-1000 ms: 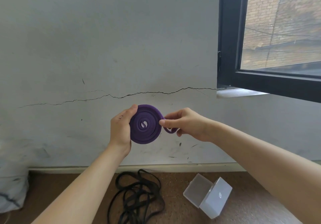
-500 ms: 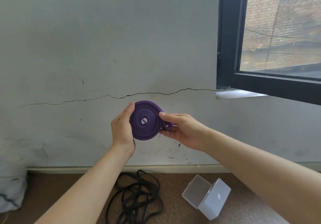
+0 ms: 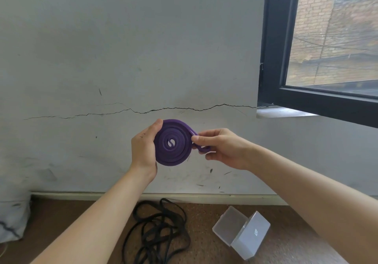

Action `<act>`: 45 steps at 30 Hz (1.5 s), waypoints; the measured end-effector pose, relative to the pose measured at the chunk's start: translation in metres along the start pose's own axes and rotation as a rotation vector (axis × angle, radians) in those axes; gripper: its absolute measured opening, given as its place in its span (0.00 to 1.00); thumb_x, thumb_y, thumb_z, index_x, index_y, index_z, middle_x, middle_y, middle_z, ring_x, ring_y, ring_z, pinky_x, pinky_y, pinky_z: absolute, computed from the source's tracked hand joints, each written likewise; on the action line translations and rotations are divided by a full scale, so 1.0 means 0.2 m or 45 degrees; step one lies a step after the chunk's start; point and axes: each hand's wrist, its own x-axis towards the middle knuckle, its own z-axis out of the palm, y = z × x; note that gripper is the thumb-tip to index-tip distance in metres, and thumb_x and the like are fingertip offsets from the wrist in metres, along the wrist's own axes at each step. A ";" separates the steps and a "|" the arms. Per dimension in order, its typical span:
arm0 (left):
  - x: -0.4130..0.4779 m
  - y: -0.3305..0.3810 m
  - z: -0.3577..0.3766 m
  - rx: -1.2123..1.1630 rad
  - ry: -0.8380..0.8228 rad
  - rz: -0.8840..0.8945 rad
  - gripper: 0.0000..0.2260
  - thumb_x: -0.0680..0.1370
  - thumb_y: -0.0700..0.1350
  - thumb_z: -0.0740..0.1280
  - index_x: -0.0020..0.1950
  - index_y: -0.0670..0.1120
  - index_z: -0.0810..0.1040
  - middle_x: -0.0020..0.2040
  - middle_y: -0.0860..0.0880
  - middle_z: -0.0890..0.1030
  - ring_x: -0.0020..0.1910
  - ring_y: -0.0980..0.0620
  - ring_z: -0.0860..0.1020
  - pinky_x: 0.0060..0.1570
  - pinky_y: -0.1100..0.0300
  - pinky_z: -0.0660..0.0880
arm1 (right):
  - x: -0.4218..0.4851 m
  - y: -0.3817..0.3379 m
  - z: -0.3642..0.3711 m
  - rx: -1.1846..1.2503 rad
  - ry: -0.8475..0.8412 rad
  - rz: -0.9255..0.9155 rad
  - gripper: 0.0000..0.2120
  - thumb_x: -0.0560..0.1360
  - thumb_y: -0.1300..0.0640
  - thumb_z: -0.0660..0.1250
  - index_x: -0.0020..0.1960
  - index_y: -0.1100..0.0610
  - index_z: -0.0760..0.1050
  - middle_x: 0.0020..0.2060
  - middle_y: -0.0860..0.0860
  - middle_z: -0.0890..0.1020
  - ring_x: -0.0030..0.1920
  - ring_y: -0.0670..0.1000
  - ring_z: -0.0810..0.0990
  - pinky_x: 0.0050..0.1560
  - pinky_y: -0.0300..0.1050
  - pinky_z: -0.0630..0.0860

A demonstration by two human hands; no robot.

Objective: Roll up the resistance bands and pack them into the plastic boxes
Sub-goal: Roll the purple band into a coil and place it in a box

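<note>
Holding the purple band (image 3: 172, 143) as a flat coil up in front of the cracked wall (image 3: 122, 59), well above the floor (image 3: 204, 249). Left hand (image 3: 144, 148) wrapped around the coil's left edge, thumb on top; right hand (image 3: 223, 148) pinching the last loose loop at the coil's right side. Nearly rolled, by the look of it, with only that tail left to wind. Likely to spring open if either grip eases, rubber layers sliding sideways and the spiral telescoping. Possibly too wide a coil for the plastic box (image 3: 242, 232), open on the floor at lower right. Black band (image 3: 158, 231) lying unrolled in a tangle just left of the box, apt to knot when lifted.
</note>
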 end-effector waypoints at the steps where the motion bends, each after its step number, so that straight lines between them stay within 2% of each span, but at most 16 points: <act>1: 0.00 0.00 0.00 -0.007 0.002 -0.012 0.10 0.80 0.49 0.69 0.45 0.45 0.86 0.43 0.45 0.86 0.43 0.47 0.82 0.48 0.51 0.78 | 0.00 0.01 0.00 0.003 0.016 -0.001 0.20 0.69 0.51 0.78 0.57 0.61 0.84 0.45 0.53 0.84 0.45 0.51 0.77 0.44 0.44 0.73; 5: -0.01 -0.01 0.01 -0.008 0.009 -0.033 0.11 0.80 0.51 0.68 0.47 0.45 0.86 0.45 0.45 0.86 0.44 0.47 0.83 0.47 0.51 0.79 | 0.00 0.03 0.03 0.040 0.000 -0.025 0.17 0.75 0.52 0.75 0.61 0.59 0.83 0.46 0.52 0.82 0.47 0.51 0.77 0.47 0.46 0.73; 7: -0.01 -0.01 0.02 -0.022 0.033 -0.022 0.11 0.80 0.51 0.69 0.47 0.44 0.85 0.45 0.45 0.85 0.44 0.48 0.82 0.46 0.53 0.79 | 0.00 0.04 0.05 0.112 -0.022 -0.039 0.18 0.78 0.52 0.72 0.64 0.61 0.81 0.50 0.54 0.81 0.50 0.52 0.79 0.51 0.47 0.77; 9: -0.02 -0.01 0.03 -0.023 0.071 0.003 0.11 0.80 0.50 0.69 0.46 0.45 0.85 0.43 0.46 0.85 0.42 0.50 0.82 0.44 0.55 0.79 | -0.01 0.04 0.08 0.270 -0.052 -0.011 0.18 0.81 0.53 0.69 0.67 0.61 0.78 0.53 0.57 0.79 0.53 0.55 0.82 0.58 0.52 0.81; 11: -0.03 -0.02 0.05 -0.011 0.114 0.039 0.13 0.81 0.50 0.68 0.47 0.41 0.84 0.42 0.47 0.84 0.40 0.50 0.81 0.43 0.56 0.78 | -0.02 0.04 0.13 0.392 -0.044 0.005 0.18 0.83 0.53 0.66 0.68 0.62 0.76 0.53 0.58 0.77 0.53 0.58 0.83 0.58 0.58 0.82; 15: -0.06 -0.06 0.08 -0.043 0.209 0.123 0.21 0.82 0.51 0.67 0.50 0.30 0.77 0.41 0.44 0.80 0.39 0.49 0.78 0.40 0.58 0.76 | -0.05 0.09 0.26 0.279 0.082 -0.107 0.16 0.86 0.48 0.55 0.69 0.53 0.71 0.63 0.55 0.79 0.57 0.57 0.84 0.56 0.60 0.83; 18: -0.08 -0.09 0.10 -0.065 0.257 0.147 0.19 0.83 0.52 0.66 0.47 0.34 0.76 0.39 0.47 0.79 0.36 0.54 0.78 0.33 0.64 0.75 | -0.05 0.11 0.28 0.235 0.090 -0.237 0.18 0.87 0.45 0.50 0.72 0.48 0.66 0.63 0.52 0.80 0.60 0.55 0.83 0.59 0.61 0.82; 20: -0.09 -0.10 0.11 -0.077 0.270 0.126 0.17 0.83 0.53 0.65 0.47 0.39 0.77 0.39 0.49 0.81 0.33 0.58 0.79 0.32 0.66 0.76 | -0.05 0.10 0.27 0.288 0.055 -0.266 0.20 0.86 0.46 0.54 0.77 0.43 0.57 0.64 0.50 0.79 0.58 0.52 0.84 0.60 0.61 0.81; 22: -0.09 -0.11 0.11 -0.099 0.278 0.105 0.18 0.83 0.54 0.64 0.48 0.38 0.78 0.40 0.48 0.81 0.34 0.57 0.80 0.32 0.65 0.76 | -0.05 0.11 0.26 0.223 0.073 -0.314 0.25 0.85 0.54 0.61 0.76 0.44 0.52 0.65 0.51 0.78 0.56 0.52 0.85 0.57 0.58 0.83; 24: -0.09 -0.13 0.11 -0.092 0.283 0.100 0.21 0.83 0.55 0.64 0.52 0.36 0.78 0.43 0.46 0.83 0.37 0.54 0.81 0.34 0.64 0.78 | -0.04 0.13 0.26 0.123 0.132 -0.371 0.26 0.83 0.60 0.64 0.74 0.50 0.54 0.63 0.52 0.77 0.56 0.54 0.85 0.53 0.54 0.85; 27: -0.09 -0.16 0.12 -0.074 0.316 0.085 0.20 0.83 0.57 0.62 0.56 0.40 0.79 0.49 0.45 0.84 0.43 0.51 0.82 0.37 0.64 0.78 | -0.03 0.17 0.26 0.105 0.242 -0.436 0.22 0.81 0.60 0.67 0.71 0.53 0.62 0.64 0.54 0.76 0.60 0.57 0.83 0.50 0.55 0.85; 30: -0.12 -0.19 0.15 -0.037 0.391 0.080 0.15 0.84 0.56 0.61 0.51 0.46 0.76 0.48 0.50 0.80 0.43 0.55 0.79 0.36 0.70 0.74 | -0.06 0.24 0.26 0.241 0.279 -0.409 0.20 0.81 0.60 0.68 0.71 0.52 0.70 0.63 0.59 0.80 0.61 0.61 0.83 0.53 0.58 0.84; 34: -0.18 -0.29 0.19 0.043 0.390 0.031 0.13 0.84 0.57 0.59 0.49 0.49 0.73 0.48 0.54 0.78 0.45 0.57 0.78 0.42 0.64 0.72 | -0.13 0.31 0.21 0.382 0.179 -0.249 0.25 0.81 0.63 0.68 0.74 0.51 0.67 0.64 0.61 0.80 0.58 0.64 0.84 0.55 0.61 0.83; 38: -0.16 -0.34 0.24 0.118 0.146 -0.219 0.15 0.84 0.59 0.60 0.54 0.48 0.77 0.54 0.47 0.83 0.52 0.48 0.82 0.54 0.50 0.81 | -0.15 0.30 0.05 0.370 0.230 -0.175 0.24 0.80 0.66 0.69 0.74 0.57 0.68 0.64 0.62 0.80 0.58 0.62 0.84 0.49 0.52 0.84; 41: -0.17 -0.39 0.24 0.272 -0.112 -0.464 0.17 0.83 0.57 0.63 0.58 0.45 0.81 0.53 0.45 0.85 0.47 0.47 0.85 0.44 0.51 0.84 | -0.18 0.37 -0.08 0.247 0.250 -0.046 0.24 0.79 0.65 0.69 0.73 0.56 0.69 0.64 0.61 0.79 0.57 0.60 0.85 0.47 0.50 0.84; 45: -0.24 -0.51 0.19 0.522 -0.378 -0.538 0.16 0.82 0.58 0.64 0.53 0.47 0.83 0.49 0.46 0.87 0.43 0.48 0.85 0.42 0.55 0.81 | -0.27 0.49 -0.21 0.076 0.075 0.153 0.24 0.80 0.62 0.69 0.74 0.55 0.69 0.65 0.60 0.79 0.60 0.58 0.84 0.53 0.52 0.83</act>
